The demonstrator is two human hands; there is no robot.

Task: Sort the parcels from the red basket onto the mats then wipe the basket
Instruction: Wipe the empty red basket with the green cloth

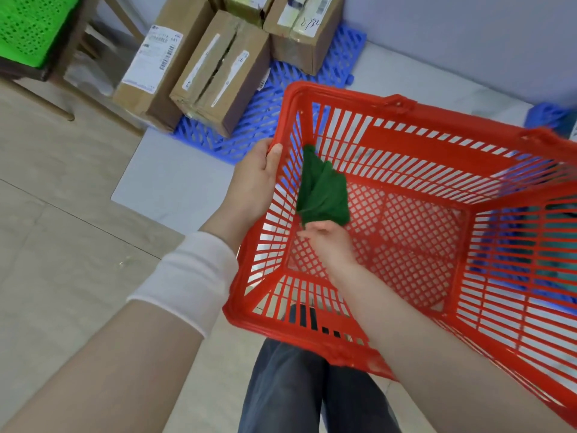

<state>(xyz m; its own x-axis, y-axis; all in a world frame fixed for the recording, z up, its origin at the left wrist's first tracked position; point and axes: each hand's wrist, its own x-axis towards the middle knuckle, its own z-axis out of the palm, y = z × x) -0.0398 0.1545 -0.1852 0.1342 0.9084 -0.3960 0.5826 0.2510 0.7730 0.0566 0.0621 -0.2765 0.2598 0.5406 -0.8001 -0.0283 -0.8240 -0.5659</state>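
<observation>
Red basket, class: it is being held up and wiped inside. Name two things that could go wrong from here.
1. Only the left hand grips the red basket by one rim corner, so pressure from wiping might twist it loose.
2. The right hand holds the green cloth bunched, so it may snag in the slotted wall or miss areas.
</observation>
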